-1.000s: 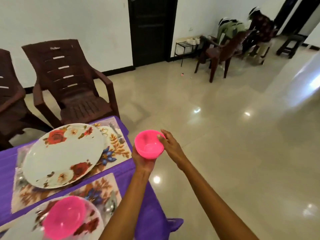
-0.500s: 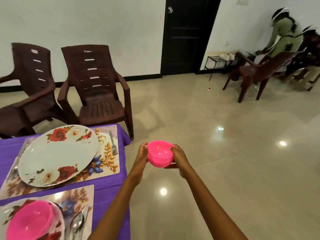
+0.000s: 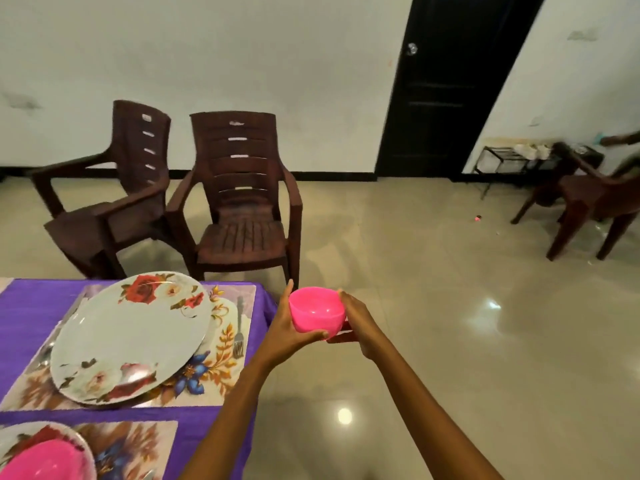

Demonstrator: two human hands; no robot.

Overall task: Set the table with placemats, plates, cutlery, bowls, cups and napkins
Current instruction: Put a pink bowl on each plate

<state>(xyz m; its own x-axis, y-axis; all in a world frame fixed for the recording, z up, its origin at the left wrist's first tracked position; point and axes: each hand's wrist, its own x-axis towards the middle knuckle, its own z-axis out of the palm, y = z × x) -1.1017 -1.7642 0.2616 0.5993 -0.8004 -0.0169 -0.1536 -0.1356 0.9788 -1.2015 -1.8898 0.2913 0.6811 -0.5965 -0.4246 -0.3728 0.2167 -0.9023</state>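
Note:
I hold a small pink bowl (image 3: pixel 317 311) upright in both hands, in the air just past the table's right edge. My left hand (image 3: pixel 289 329) cups it from the left, fingers under its base. My right hand (image 3: pixel 358 323) grips its right side; something red shows under that hand's fingers. A large floral plate (image 3: pixel 131 337) lies on a floral placemat (image 3: pixel 221 351), with a fork (image 3: pixel 239 327) on the mat's right side. At the bottom left another pink bowl (image 3: pixel 38 462) sits on a second plate (image 3: pixel 20 434) on a nearer placemat (image 3: pixel 138 445).
A purple cloth (image 3: pixel 31 306) covers the table. Two brown plastic chairs (image 3: pixel 242 216) (image 3: pixel 114 202) stand behind the table. A third chair (image 3: pixel 588 202), a low rack (image 3: pixel 512 161) and a dark door (image 3: pixel 450 84) are at the far right. To the right there is shiny tiled floor.
The view has swung left, so the chairs and table sit more central. My left hand has slid further under the bowl. The bowl stays beside the table's edge.

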